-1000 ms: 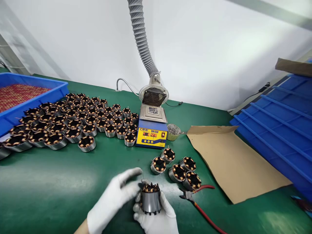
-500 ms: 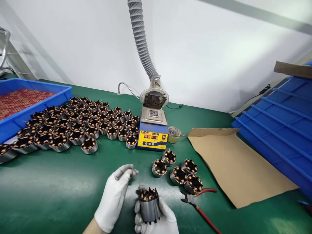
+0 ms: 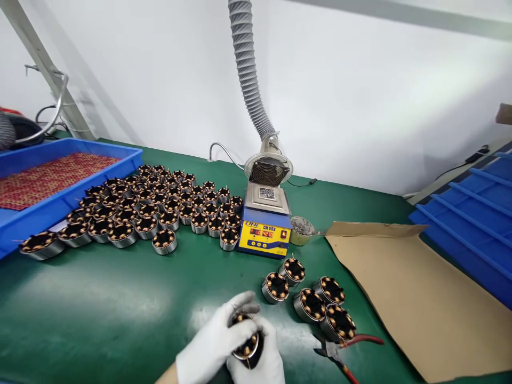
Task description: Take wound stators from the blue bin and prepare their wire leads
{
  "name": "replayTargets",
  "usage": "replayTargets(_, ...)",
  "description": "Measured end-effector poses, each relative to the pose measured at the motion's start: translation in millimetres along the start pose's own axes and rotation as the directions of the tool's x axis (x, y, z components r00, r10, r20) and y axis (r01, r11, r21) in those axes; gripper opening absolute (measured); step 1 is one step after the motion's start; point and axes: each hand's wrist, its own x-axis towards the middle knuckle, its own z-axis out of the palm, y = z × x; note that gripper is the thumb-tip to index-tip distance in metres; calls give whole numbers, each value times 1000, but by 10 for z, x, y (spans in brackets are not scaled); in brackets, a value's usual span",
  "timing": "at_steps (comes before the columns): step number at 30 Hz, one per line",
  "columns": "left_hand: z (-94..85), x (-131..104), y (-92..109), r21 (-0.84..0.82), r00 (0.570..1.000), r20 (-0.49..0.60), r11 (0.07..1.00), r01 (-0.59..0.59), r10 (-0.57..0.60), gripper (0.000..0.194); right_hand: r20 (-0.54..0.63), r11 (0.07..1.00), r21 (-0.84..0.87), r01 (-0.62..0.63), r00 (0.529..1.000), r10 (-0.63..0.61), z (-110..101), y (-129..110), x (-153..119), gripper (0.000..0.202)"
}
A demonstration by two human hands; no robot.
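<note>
A motor stator (image 3: pixel 248 349) with copper coils is between my white-gloved hands at the bottom middle, tilted so its coil end faces me. My right hand (image 3: pixel 269 360) grips it from the right and below. Across its upper face lies the thumb of my left hand (image 3: pixel 214 336), with the other fingers curled round the far side. Part of the stator is hidden behind these fingers. To the right stand several similar stators (image 3: pixel 310 305) in a small group. Red-handled cutters (image 3: pixel 333 350) lie on the table just below that group.
A yellow and blue solder pot (image 3: pixel 264 240) stands at centre under an exhaust hose (image 3: pixel 250 74). Beside it is a small bowl (image 3: pixel 301 230). Many stators (image 3: pixel 122 234) fill the left, before a blue tray (image 3: pixel 134 160). Cardboard (image 3: pixel 400 288) and blue crates (image 3: pixel 472 229) lie right.
My left hand has moved right and down onto the stator. The stator, in my right hand, has turned from upright to tilted, its coil end towards me. The view has shifted left.
</note>
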Motion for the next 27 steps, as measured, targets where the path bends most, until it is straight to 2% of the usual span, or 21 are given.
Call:
replayTargets(2,68,29,-31,-21,998,-54,1000,11,-12,44,35,996,-86,33,999,-30,31,-28,22,37)
replayTargets(5,34,57,16,-240,975,-207,962,-128,78,39,41,988,-141,57,998,-52,36,-52,40,42)
replayTargets(7,-56,51,104,-261,947,-296,944,-203,122,41,27,985,-166,44,999,-40,24,-39,43,47)
replayTargets(8,-96,43,151,-205,947,-296,960,-188,122,43,25,985,-168,36,999,-32,18,-27,42,48)
replayTargets(11,-121,21,238,56,987,-160,998,-2,11,48,42,991,-129,30,999,-25,15,4,35,48)
replayTargets(13,-63,22,231,106,988,-143,991,81,-65,39,43,994,-108,34,999,-30,23,5,28,47)
replayTargets(17,47,48,152,103,986,-154,991,80,-64,20,25,988,-145,49,999,-46,39,-37,15,43)
replayTargets(22,19,56,111,216,983,-184,975,50,-10,12,65,979,-190,72,996,-60,33,-56,17,40)
replayTargets(24,18,52,133,247,979,-205,968,34,18,20,61,981,-175,79,996,-70,31,-40,22,41)
replayTargets(27,67,55,185,295,976,-218,955,41,25,45,44,985,-144,99,995,-94,30,-25,27,42)
